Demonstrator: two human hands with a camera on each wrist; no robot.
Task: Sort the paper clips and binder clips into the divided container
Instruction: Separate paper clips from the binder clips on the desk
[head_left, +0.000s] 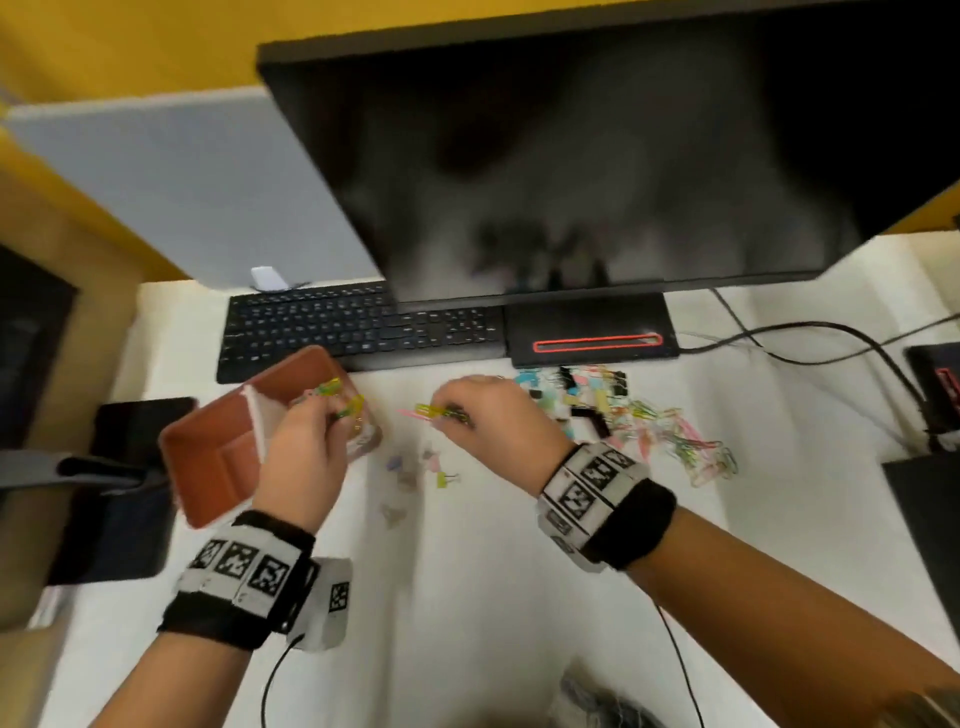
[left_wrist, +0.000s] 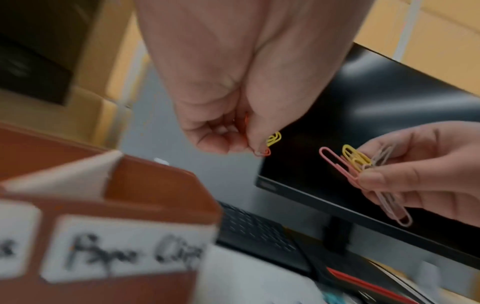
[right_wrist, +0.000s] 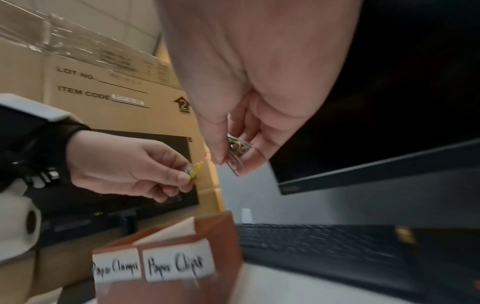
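The brown divided container (head_left: 208, 447) stands at the left of the white desk, a white divider splitting it; its labels (right_wrist: 179, 265) read "Paper Clamps" and "Paper Clips". My left hand (head_left: 306, 441) hovers over its right compartment and pinches yellow and orange paper clips (left_wrist: 272, 139). My right hand (head_left: 483, 415), a little to the right above the desk, holds a bunch of pink, yellow and pale paper clips (left_wrist: 355, 162). A mixed pile of coloured paper clips and binder clips (head_left: 639, 421) lies right of that hand.
A black keyboard (head_left: 358, 327) and a large monitor (head_left: 597, 171) stand behind the work area. A few small binder clips (head_left: 447, 478) lie loose between my hands. Cables (head_left: 831, 343) run at the right; dark objects sit at both desk edges.
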